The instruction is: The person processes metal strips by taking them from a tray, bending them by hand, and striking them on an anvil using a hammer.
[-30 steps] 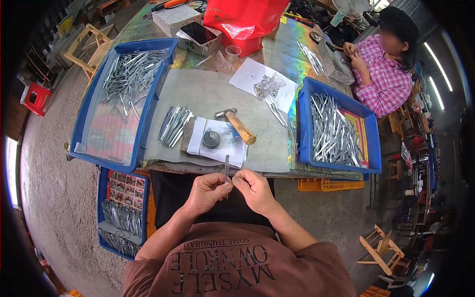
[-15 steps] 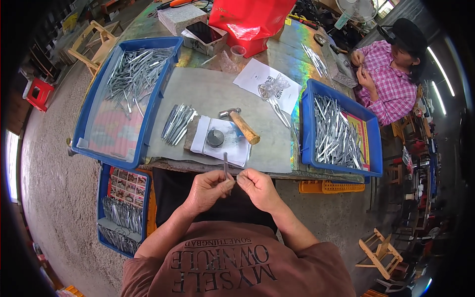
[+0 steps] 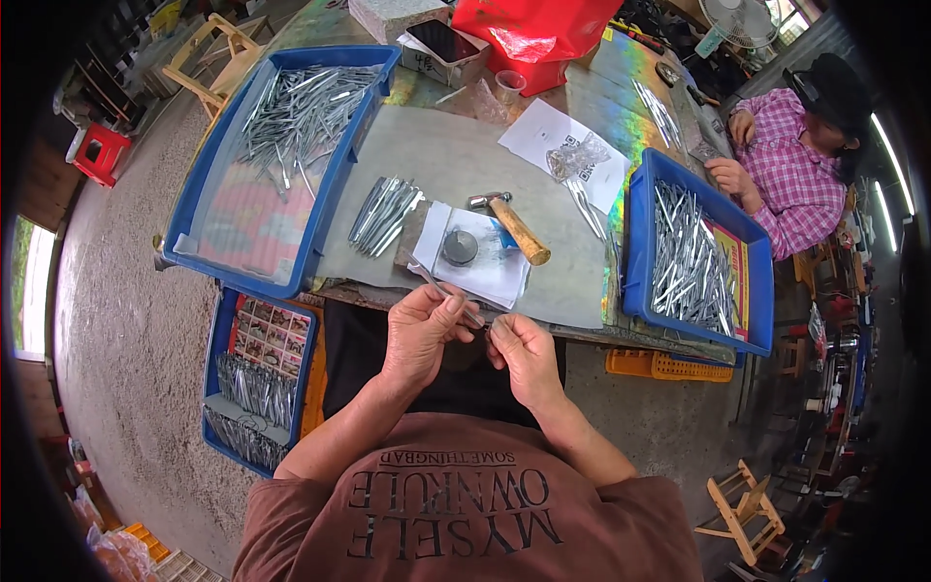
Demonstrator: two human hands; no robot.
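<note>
Just in front of the table's near edge, my left hand pinches a slim grey metal piece between thumb and fingers. The piece slants, its upper end pointing up and left. My right hand is closed beside its lower end, fingertips pressed together; what they grip is hidden. Beyond my hands, a round dark metal block sits on white paper sheets. A hammer with a wooden handle lies to the right of the block. Left of the papers is a small bunch of slim metal pieces.
Blue trays of slim metal pieces stand at left and right; another blue tray is below the table's left end. A red bag and a phone are at the back. A co-worker sits at far right.
The metal piece has turned from nearly upright to slanting up and left. My right hand is now slightly lower than my left. The whole view has shifted, so the table appears farther right and higher.
</note>
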